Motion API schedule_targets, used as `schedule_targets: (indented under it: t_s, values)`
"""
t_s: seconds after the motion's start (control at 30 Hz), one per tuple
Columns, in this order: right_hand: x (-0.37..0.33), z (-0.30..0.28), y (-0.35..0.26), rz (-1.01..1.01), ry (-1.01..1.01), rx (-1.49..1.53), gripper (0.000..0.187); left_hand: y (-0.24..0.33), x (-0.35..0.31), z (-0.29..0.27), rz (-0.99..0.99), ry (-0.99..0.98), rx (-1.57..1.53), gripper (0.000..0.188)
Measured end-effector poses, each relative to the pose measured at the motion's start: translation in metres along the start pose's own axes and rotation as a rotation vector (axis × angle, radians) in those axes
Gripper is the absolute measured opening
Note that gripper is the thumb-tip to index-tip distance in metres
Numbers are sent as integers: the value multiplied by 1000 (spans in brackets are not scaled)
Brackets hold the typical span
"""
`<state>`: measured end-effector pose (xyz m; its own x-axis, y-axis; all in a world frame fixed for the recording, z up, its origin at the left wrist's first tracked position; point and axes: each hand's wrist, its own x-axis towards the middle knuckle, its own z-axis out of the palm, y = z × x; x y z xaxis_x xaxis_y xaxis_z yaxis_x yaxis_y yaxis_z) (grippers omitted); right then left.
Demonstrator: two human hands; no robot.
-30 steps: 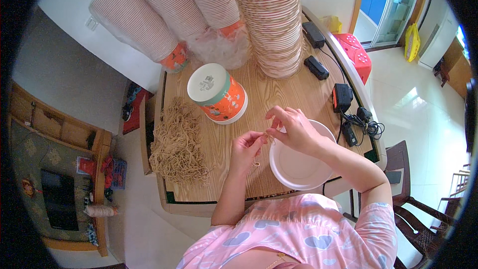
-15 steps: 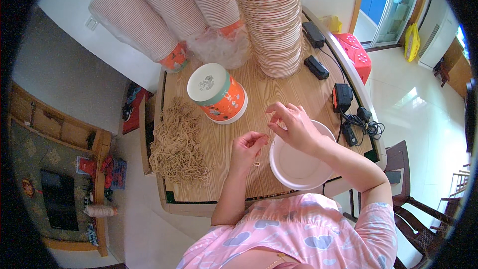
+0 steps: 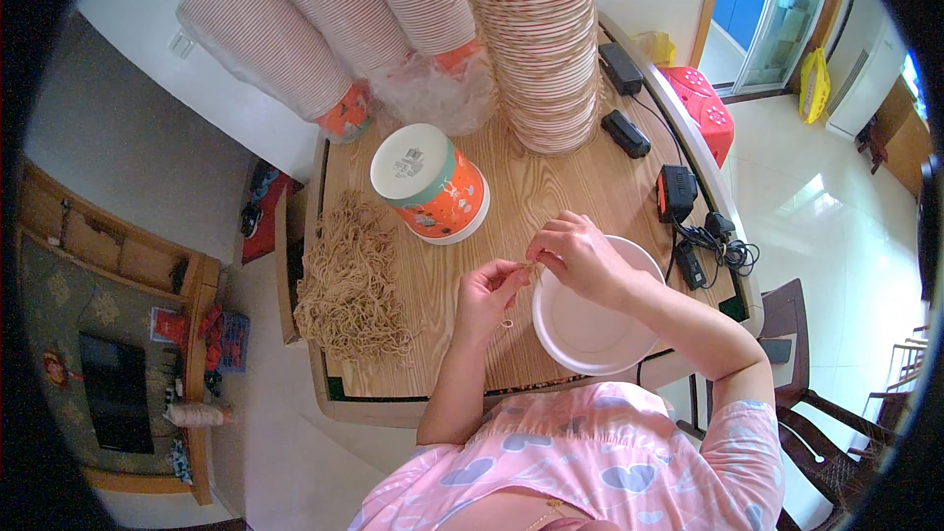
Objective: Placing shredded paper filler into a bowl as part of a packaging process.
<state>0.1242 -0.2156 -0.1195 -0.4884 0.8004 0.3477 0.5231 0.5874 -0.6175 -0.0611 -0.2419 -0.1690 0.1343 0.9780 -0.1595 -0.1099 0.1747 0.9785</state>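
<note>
My left hand [image 3: 489, 295] pinches a thin tan string [image 3: 532, 272] between thumb and fingertips. A small loop of the string hangs below that hand. My right hand [image 3: 578, 254] has its fingertips closed on the same string, close to the left fingertips. Under my right hand and forearm stands a white paper tub [image 3: 595, 329], its rim partly hidden by the hand. Left of my hands lies a tangled heap of tan strings [image 3: 354, 285]. Beyond them, an orange and green printed paper bucket [image 3: 447, 199] stands upside down on a white rim.
A tall stack of buckets wound with string [image 3: 546, 59] stands at the back. Plastic-wrapped bucket stacks [image 3: 265, 39] are left of it. Black battery packs [image 3: 625, 133], a charger [image 3: 676, 193] and coiled cables [image 3: 723, 251] lie along the table's right edge. A red stool [image 3: 696, 108] stands beyond.
My right hand has come down and in toward my left, its spread fingers closing together at the string. The left hand has barely moved.
</note>
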Motion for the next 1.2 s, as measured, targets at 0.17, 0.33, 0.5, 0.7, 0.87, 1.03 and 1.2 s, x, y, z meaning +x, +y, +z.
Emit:
schedule_targets:
  t_s: [0.17,0.33,0.5,0.7,0.87,1.03,1.2]
  values:
    - [0,1,-1,-59,64,29,6,-3,1,-2,15,-19,-37,12]
    - [0,1,-5,11,63,160,16,0,0,0,-4,-20,-57,11]
    - [2,3,-7,-16,100,147,21,-1,1,-2,-7,-25,-56,10]
    - [0,1,-5,78,55,136,17,-2,0,1,30,17,-24,8]
    - [1,1,-5,79,69,222,17,-11,2,3,211,81,248,4]
    - [0,2,-3,81,53,237,18,3,-3,11,227,96,372,4]
    - [0,1,-6,73,8,241,20,4,-4,11,244,100,390,4]
